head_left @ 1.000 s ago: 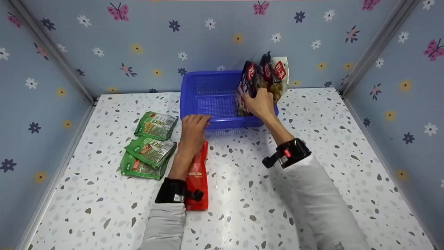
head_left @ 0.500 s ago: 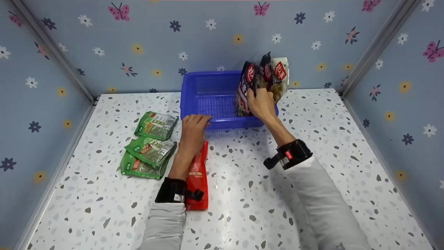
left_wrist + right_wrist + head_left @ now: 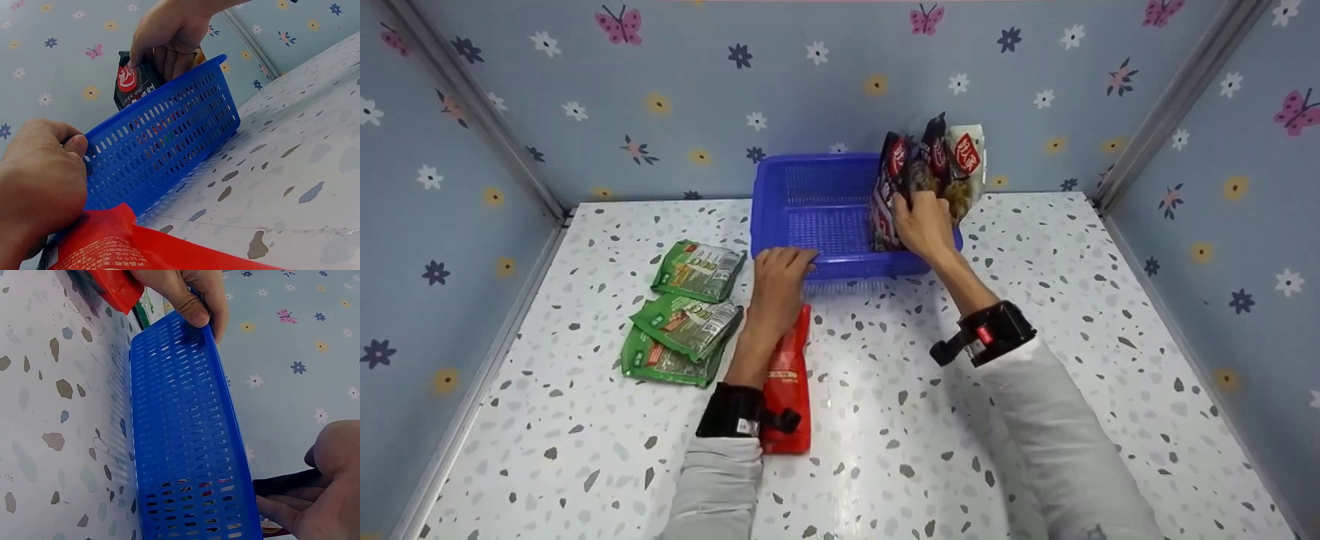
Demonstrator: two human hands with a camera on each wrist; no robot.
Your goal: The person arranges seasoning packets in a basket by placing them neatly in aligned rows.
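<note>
You face a blue wall [image 3: 697,75] with printed flowers [image 3: 740,55] and butterflies [image 3: 619,25]. Grey metal strips [image 3: 476,112] run at its two ends. Your white table [image 3: 547,412] has grey speckles [image 3: 906,471] and shines a little.

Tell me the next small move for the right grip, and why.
I'd probably ease the right grip off the leftmost dark packet: it pinches that packet, which already stands inside the blue basket, while the left grip holds the basket's edge and three green packets lie outside.
</note>
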